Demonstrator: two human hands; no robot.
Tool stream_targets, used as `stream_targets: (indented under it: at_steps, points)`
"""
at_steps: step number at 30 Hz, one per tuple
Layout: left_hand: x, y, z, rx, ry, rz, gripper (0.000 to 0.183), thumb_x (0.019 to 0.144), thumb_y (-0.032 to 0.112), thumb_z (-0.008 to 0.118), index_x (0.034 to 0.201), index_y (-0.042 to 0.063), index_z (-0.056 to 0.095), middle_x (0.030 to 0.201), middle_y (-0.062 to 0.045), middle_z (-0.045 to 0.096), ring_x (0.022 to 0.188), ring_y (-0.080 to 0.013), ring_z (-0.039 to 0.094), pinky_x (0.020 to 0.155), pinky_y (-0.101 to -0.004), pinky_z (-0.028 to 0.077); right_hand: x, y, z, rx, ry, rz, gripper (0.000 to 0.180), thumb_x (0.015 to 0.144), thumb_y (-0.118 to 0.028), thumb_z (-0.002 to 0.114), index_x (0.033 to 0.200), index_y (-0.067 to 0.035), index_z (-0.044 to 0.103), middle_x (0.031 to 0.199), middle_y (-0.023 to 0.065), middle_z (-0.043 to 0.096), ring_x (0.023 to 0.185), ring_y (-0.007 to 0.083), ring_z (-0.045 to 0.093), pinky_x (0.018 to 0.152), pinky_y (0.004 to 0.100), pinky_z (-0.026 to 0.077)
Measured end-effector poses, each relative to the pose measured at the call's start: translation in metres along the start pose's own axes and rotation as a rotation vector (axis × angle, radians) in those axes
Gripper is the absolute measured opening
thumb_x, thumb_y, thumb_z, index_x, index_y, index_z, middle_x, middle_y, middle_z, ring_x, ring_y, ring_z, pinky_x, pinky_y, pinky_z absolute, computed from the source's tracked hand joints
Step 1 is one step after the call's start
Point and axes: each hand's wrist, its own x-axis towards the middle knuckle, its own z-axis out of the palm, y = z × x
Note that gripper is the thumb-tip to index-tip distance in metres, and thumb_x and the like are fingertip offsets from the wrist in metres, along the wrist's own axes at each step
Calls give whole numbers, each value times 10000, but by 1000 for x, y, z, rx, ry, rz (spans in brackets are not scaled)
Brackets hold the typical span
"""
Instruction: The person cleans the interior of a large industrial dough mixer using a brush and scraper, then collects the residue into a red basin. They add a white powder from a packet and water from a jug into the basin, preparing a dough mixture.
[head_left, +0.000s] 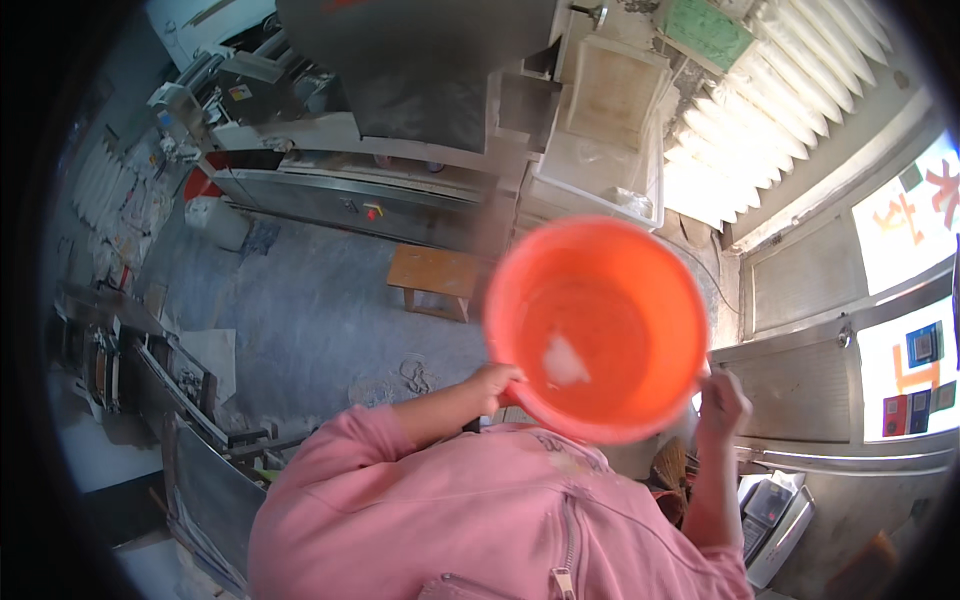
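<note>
An orange-red plastic bucket (607, 330) is held up in front of my chest, its open mouth facing me. On its inner bottom is a white patch (564, 361); whether this is some material or a reflection I cannot tell. My left hand (496, 386) grips the rim on the near left side. My right hand (724, 405) is closed at the right edge of the bucket, and its fingertips are partly hidden. The bucket and my right hand look slightly blurred.
A wooden stool (435, 274) stands on the grey floor beyond my left arm. Behind it runs a long metal-fronted machine (337, 196). A translucent plastic bin (600, 176) stands beyond the bucket, near a white radiator (765, 112). On the right is a door (795, 390); a scale-like device (772, 517) is below.
</note>
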Motion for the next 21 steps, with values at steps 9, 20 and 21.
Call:
stream_targets:
  at_steps: [9, 20, 21]
  points:
    - [-50, -3, -204, -229, 427, 774, 208, 729, 39, 571, 936, 43, 548, 850, -76, 589, 779, -228, 608, 693, -351, 545, 66, -32, 174, -127, -882, -523, 178, 830, -208, 576, 941, -70, 576, 847, 121, 627, 766, 325, 630, 654, 435, 500]
    - [-141, -54, -450, -254, 891, 748, 172, 723, 17, 566, 889, -26, 547, 876, -136, 617, 810, -280, 633, 736, -410, 563, 69, -122, 390, -435, -1461, -542, 258, 864, -294, 533, 1009, -84, 570, 955, 135, 628, 935, 304, 610, 772, 423, 481]
    - [-141, -56, -471, -427, 867, 719, 168, 724, 16, 561, 886, -27, 542, 870, -136, 616, 817, -287, 633, 741, -426, 563, 70, -138, 413, -460, -1450, -558, 264, 858, -297, 544, 1007, -81, 569, 958, 140, 627, 931, 308, 608, 774, 425, 479]
